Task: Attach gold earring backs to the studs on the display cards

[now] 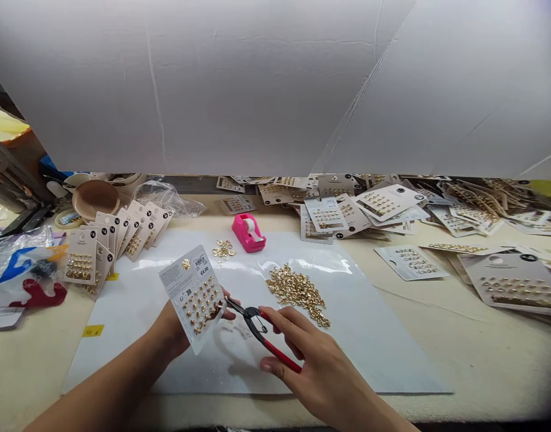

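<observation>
Left hand (pixel 178 333) pinches an earring card (pixel 194 297) at 7 o'clock of the gold pile (pixel 297 294). Right hand (pixel 311 360) grips red pliers (pixel 261 330) (tips touching the card's edge), all over the worktop (pixel 459 336).

Head camera — looks forward-down, close over table (pixel 459 354).

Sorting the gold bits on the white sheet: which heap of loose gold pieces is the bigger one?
The wide heap of loose gold pieces right of the red-handled pliers; the little cluster of gold rings beside the pink tape dispenser is far smaller.
</observation>
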A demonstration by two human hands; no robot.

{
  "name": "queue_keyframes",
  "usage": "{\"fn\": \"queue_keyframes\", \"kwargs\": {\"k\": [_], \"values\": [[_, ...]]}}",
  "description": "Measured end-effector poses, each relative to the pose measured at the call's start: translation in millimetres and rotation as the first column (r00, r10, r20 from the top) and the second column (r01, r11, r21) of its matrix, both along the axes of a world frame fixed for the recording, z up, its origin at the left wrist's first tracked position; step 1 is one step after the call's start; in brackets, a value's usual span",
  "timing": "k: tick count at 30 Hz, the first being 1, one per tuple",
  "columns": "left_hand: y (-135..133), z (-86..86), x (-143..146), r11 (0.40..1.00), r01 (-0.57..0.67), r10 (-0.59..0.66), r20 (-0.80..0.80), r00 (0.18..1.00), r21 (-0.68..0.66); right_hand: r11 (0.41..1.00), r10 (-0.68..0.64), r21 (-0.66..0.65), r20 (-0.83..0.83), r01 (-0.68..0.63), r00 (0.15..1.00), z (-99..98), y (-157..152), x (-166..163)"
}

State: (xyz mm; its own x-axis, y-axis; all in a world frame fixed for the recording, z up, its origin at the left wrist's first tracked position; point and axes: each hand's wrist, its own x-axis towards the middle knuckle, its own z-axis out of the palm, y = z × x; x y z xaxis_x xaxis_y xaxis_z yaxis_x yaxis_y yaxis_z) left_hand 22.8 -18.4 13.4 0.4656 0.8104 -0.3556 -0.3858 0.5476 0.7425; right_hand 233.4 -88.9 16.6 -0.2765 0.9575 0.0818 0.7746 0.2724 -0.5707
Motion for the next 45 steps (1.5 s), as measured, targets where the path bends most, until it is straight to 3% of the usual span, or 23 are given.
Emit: {"fn": "queue_keyframes", "kwargs": {"k": [15, 26, 33, 35, 38, 41, 45], "values": [[1, 8.9, 3, 1.000, -0.020, 0.019, -0.063, 0.998, -0.006, 0.998, 0.049, -0.048, -0.001, -0.049, 0.999, 2.0, 5, 0], [2, 0.6, 0, 0.998, -0.043, 0.048, -0.106, 0.993, 0.046, 0.990, 0.104, -0.101, 0.039, -0.099, 0.994, 1.6, 8, -6], [3, 0.8, 1, 0.995, -0.100, 0.101, -0.067, 0.993, 0.017, 0.990, 0.071, -0.128, 0.101, -0.058, 0.992, 5.8, 13, 2], [4, 1.7, -1, 0.993, -0.117, 0.119, -0.050, 0.992, 0.031, 0.994, 0.017, -0.110, 0.096, -0.006, 0.995, 6.3, 20, 15], [4, 0.4, -6, 0.990, -0.122, 0.124, -0.016, 0.992, 0.066, 0.981, -0.183, -0.036, 0.185, 0.193, 0.965, 2.9, 37, 44], [4, -3.9, -9, 0.990, -0.120, 0.120, -0.002, 0.993, 0.076, 0.894, -0.425, 0.033, 0.381, 0.447, 0.821, -6.2, 56, 80], [5, -9.1, -12, 0.991, -0.095, 0.097, -0.011, 0.995, 0.090, 0.799, -0.562, 0.142, 0.524, 0.585, 0.640, -24.5, 68, 121]]}}
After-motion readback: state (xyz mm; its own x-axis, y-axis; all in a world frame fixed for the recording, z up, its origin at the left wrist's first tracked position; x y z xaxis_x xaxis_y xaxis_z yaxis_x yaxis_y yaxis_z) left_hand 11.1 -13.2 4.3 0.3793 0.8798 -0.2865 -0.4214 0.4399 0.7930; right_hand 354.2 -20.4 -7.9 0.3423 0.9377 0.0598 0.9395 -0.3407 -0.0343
